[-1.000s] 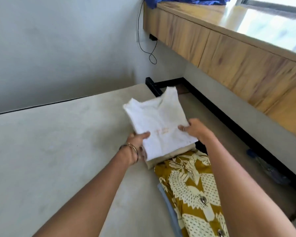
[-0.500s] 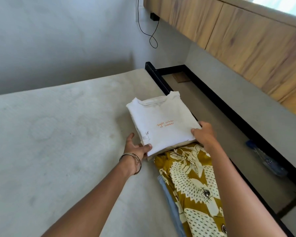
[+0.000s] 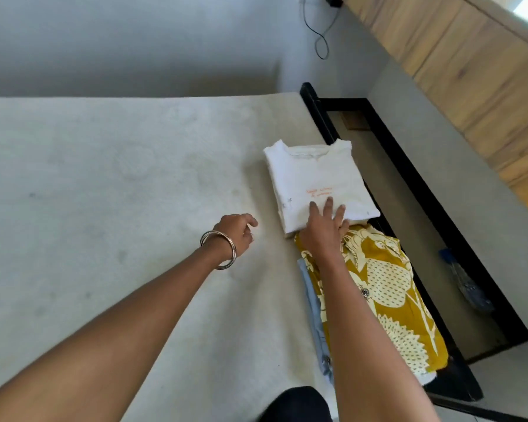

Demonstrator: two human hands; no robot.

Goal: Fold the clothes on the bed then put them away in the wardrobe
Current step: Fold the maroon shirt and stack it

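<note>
A folded white T-shirt (image 3: 314, 175) with small orange lettering lies on the pale mattress (image 3: 119, 208) near its right edge. My right hand (image 3: 325, 226) rests flat on the shirt's near edge with fingers spread. My left hand (image 3: 237, 231), with bangles at the wrist, hovers over the mattress left of the shirt, its fingers loosely curled and holding nothing. A folded mustard-yellow patterned shirt (image 3: 387, 293) lies just nearer than the white one, on top of a light blue garment (image 3: 313, 303).
A black bed frame (image 3: 421, 190) borders the mattress on the right, with a strip of floor beyond it. A wooden cabinet (image 3: 470, 71) runs along the right wall. A black cable (image 3: 320, 35) hangs down the grey wall. A blue-handled object (image 3: 467, 284) lies on the floor.
The white T-shirt was carried above the bed and now lies on the mattress. My left hand has let go and moved left. My right hand has shifted to rest flat on the shirt.
</note>
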